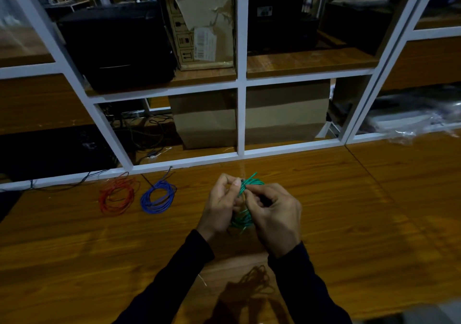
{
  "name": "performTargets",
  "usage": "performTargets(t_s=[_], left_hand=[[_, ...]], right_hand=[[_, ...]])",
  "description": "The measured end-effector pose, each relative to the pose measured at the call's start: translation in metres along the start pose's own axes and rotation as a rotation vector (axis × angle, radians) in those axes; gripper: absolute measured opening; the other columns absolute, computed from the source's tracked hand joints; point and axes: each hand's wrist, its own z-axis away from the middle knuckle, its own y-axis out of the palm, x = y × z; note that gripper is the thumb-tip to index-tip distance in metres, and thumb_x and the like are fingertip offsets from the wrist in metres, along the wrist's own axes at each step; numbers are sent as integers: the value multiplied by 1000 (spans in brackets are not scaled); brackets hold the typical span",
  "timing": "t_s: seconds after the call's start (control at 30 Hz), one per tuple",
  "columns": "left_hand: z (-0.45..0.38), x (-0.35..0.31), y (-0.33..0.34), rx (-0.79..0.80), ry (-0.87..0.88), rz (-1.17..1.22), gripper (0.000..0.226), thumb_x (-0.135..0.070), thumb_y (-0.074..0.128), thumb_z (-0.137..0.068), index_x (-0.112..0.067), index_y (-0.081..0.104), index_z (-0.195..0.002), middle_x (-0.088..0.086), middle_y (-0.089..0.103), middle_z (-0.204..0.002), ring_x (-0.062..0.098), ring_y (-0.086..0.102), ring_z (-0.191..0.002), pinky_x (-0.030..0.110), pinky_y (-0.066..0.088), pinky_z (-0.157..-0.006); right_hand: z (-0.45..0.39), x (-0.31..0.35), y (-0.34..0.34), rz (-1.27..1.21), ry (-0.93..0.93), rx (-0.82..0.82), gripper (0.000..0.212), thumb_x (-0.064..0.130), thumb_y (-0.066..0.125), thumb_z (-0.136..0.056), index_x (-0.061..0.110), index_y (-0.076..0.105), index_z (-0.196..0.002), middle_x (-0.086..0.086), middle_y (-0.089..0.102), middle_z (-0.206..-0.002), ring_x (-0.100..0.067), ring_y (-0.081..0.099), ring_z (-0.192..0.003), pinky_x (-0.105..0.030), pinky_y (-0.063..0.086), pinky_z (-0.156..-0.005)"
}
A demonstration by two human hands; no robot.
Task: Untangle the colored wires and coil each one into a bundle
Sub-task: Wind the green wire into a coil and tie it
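A green wire (245,220) is coiled into a bundle and held above the wooden table (349,211) between both hands. My left hand (220,206) pinches the coil at its upper left side. My right hand (274,211) grips it from the right, with the fingers curled over the loops. One green wire end sticks up past my fingers. A coiled red wire (117,196) lies on the table to the left. A coiled blue wire (157,196) lies just right of the red one. Most of the green coil is hidden by my hands.
A white-framed glass partition (240,114) runs along the table's far edge. Behind it stand cardboard boxes (249,116), black equipment and loose dark cables. Crumpled clear plastic (411,124) lies at the far right. My hands cast a shadow on the near table.
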Motion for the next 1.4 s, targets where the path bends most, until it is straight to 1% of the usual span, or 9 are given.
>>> performTargets(t_s=[0.33,0.47,0.63,0.77,1.0,1.1,1.2,1.33,1.4], left_hand=[[-3,6,-2,-1,-7,-22,17,-21,42,-107,-6,46,-99,-3,63,-66,4,58,-55,17,44,-53],[-4,11,-5,-25,45,-166,22,-40,46,-100,-19,51,-95,19,62,-85,32,62,-72,44,50,-64],[0,13,-7,10,111,-442,20,-38,35,-106,-29,47,-93,5,61,-88,18,63,-76,39,56,-66],[5,16,-10,92,141,-606,18,-39,31,-107,-29,44,-96,5,62,-85,26,64,-72,51,54,-60],[4,12,-20,158,122,-578,18,-35,31,-107,-23,44,-102,5,65,-94,29,66,-77,50,56,-61],[2,12,-24,158,94,-552,20,-32,32,-108,-17,45,-104,3,64,-97,21,67,-81,41,60,-65],[-3,12,-28,106,50,-523,19,-30,34,-108,-18,46,-101,3,63,-95,18,66,-83,37,58,-69],[0,13,-29,112,108,-495,18,-31,36,-107,-19,47,-100,1,65,-96,12,68,-83,39,60,-72],[3,18,-34,114,157,-507,19,-36,36,-106,-21,47,-100,2,66,-95,12,69,-82,40,60,-69]], right_hand=[[-7,1,0,16,-12,33,13,22,73,-85,20,76,-98,10,67,-93,3,63,-78,-13,55,-67],[-13,0,-2,-17,70,95,15,21,73,-86,23,75,-100,12,66,-94,3,63,-82,-11,54,-69],[-30,-2,-10,-37,167,328,33,17,70,-89,27,63,-119,12,67,-86,8,63,-77,-10,54,-67],[-45,-2,-18,97,62,512,17,13,70,-88,25,67,-99,14,65,-94,4,60,-84,-11,53,-68],[-48,-18,-12,56,-270,479,8,5,66,-85,12,61,-86,6,57,-96,-5,57,-89,-17,53,-72],[-42,-24,-7,22,-381,327,4,14,58,-87,14,61,-89,7,58,-96,-5,54,-89,-16,50,-75],[-30,-25,-1,90,-511,230,17,20,55,-89,15,58,-105,3,61,-99,3,48,-96,-8,41,-84],[-15,-25,7,132,-615,201,47,15,75,-75,16,52,-116,-4,66,-108,-6,56,-104,-20,50,-87],[-12,-22,9,132,-614,206,46,18,75,-75,17,52,-115,-3,66,-107,-6,58,-100,-20,53,-84]])
